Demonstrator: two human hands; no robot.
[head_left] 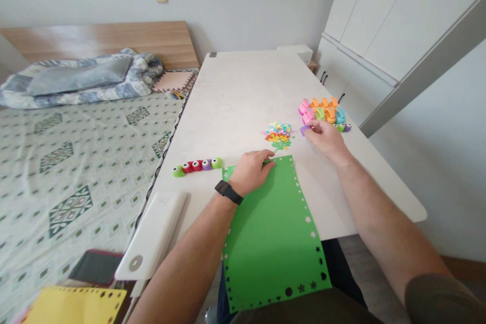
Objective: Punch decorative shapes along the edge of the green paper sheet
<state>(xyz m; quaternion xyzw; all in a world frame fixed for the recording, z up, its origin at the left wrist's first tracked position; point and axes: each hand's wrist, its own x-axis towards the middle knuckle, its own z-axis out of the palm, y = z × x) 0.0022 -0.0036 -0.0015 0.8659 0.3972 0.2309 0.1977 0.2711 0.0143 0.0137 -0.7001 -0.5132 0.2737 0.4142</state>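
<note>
A green sheet of paper point(271, 223), with small shapes punched along its edges, lies partly on the table and hangs over the front edge toward my lap. My left hand point(250, 169), with a black watch on the wrist, is closed on the sheet's far edge. To the right, my right hand point(323, 137) pinches a small purple craft punch point(305, 130). Just beyond it stands a cluster of pink, orange, green and blue craft punches point(322, 110). Between my hands, a little farther off, is a pile of colourful paper cut-outs point(279, 135).
A row of green, red and purple punches point(197, 165) stands left of the sheet. The white table point(250, 81) also bears a long white device point(152, 233) at its left edge. A yellow punched sheet point(76, 306) and a dark tablet-like object point(95, 267) lie lower left, beside the bed.
</note>
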